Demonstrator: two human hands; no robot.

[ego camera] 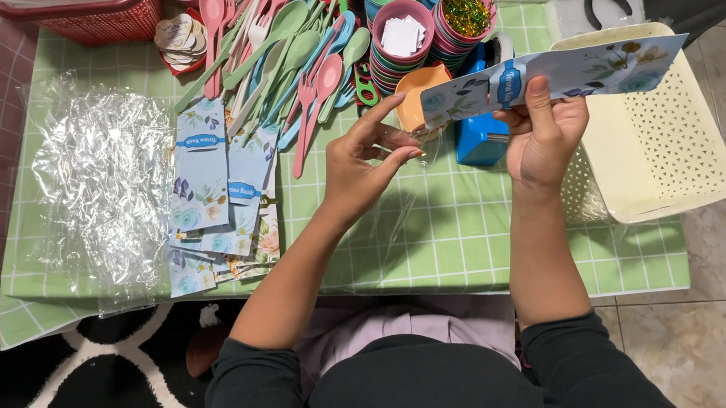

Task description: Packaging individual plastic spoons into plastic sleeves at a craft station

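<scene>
Overhead, right hand [547, 137] pinching floral card [555, 76], left hand [361, 165] near

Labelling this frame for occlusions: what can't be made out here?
Head view only:
- Clear plastic bag at the left hand: transparent, edges hard to trace.
- Blue box: mostly behind the floral card held by the right hand.
- Red basket: cut by the top edge.
- Stacked bowls: count unclear.

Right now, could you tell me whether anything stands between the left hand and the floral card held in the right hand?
Only a clear plastic bag, pinched by the left hand, lies between it and the floral card in the right hand.
</scene>
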